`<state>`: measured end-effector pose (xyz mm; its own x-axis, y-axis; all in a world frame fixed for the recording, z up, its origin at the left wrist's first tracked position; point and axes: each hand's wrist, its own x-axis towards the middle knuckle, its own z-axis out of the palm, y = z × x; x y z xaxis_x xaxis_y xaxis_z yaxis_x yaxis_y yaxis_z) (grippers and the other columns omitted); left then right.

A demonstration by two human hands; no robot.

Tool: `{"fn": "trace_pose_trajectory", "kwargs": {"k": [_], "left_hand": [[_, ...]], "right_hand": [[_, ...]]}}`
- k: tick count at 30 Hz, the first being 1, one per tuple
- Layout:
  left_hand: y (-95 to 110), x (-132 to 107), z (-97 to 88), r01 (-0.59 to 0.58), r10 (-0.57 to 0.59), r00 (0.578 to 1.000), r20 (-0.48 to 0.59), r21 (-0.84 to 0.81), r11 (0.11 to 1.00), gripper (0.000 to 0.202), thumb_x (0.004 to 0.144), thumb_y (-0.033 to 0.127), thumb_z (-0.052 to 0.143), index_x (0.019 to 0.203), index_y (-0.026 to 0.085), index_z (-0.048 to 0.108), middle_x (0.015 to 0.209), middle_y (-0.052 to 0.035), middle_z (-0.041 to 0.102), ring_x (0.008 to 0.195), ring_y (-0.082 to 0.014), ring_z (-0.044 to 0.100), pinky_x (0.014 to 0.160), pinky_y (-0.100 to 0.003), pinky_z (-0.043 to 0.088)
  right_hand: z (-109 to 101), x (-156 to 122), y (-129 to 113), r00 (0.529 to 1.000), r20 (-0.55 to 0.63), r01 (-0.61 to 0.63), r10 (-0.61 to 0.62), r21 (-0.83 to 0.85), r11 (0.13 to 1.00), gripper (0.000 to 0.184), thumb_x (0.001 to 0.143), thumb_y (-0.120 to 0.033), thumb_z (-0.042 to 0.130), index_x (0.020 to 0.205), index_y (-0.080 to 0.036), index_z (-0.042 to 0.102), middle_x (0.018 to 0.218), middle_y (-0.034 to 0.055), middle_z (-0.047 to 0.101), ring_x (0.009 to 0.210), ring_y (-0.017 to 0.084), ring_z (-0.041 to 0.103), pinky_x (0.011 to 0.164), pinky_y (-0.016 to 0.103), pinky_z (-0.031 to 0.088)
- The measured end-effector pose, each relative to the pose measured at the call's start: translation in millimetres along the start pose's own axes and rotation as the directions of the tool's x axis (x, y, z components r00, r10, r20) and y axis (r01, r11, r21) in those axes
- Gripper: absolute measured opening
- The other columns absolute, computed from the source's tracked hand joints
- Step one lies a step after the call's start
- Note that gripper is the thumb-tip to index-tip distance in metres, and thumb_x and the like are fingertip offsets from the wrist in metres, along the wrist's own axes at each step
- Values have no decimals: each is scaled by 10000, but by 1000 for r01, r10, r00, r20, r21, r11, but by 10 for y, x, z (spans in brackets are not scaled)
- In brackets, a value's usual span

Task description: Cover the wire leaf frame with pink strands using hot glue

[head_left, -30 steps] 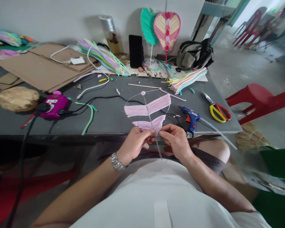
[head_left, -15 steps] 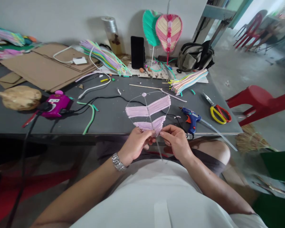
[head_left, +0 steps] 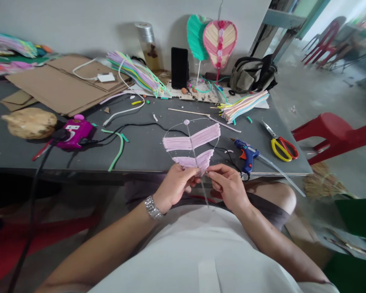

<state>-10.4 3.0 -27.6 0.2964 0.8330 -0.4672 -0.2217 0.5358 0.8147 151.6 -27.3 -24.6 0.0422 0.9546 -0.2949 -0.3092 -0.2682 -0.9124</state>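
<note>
A heart-shaped wire frame (head_left: 191, 142) with two bands of lilac pipe cleaners and a thin central stem stands over the table's near edge. My left hand (head_left: 174, 186) pinches its lower lilac band from the left, fingers closed. From the right, my right hand (head_left: 228, 184) pinches the same lower band and stem, fingers closed. A silver watch sits on my left wrist.
A blue glue gun (head_left: 245, 154) and yellow-red scissors (head_left: 281, 144) lie right of the frame. A magenta tool (head_left: 75, 132) with black cable lies left. Pipe-cleaner bundles (head_left: 243, 105), cardboard (head_left: 61, 85), a phone (head_left: 179, 67) and finished fans (head_left: 219, 40) are farther back. Red chair (head_left: 335, 132) at right.
Both hands keep their pinch on the frame's lower band. The frame has barely shifted; the view has drifted slightly.
</note>
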Motion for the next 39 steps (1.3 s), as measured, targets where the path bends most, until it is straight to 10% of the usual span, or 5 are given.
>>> {"fn": "trace_pose_trajectory", "kwargs": {"k": [24, 39], "left_hand": [[30, -28, 60, -50, 52, 998, -18, 97, 994, 205, 610, 302, 748, 603, 159, 602, 563, -1, 553, 534, -123, 518, 466, -223, 304], [39, -32, 185, -33, 34, 999, 6, -35, 999, 216, 567, 270, 774, 593, 173, 582, 538, 54, 488, 510, -91, 417, 500, -239, 344]], "right_hand": [[-23, 47, -63, 992, -56, 87, -112, -333, 939, 150, 687, -315, 733, 649, -195, 652, 469, -81, 406, 471, 81, 282, 466, 251, 207], [-24, 30, -97, 997, -57, 40, -53, -208, 977, 210, 654, -344, 762, 642, -192, 616, 460, -91, 427, 433, 57, 272, 440, 229, 184]]}}
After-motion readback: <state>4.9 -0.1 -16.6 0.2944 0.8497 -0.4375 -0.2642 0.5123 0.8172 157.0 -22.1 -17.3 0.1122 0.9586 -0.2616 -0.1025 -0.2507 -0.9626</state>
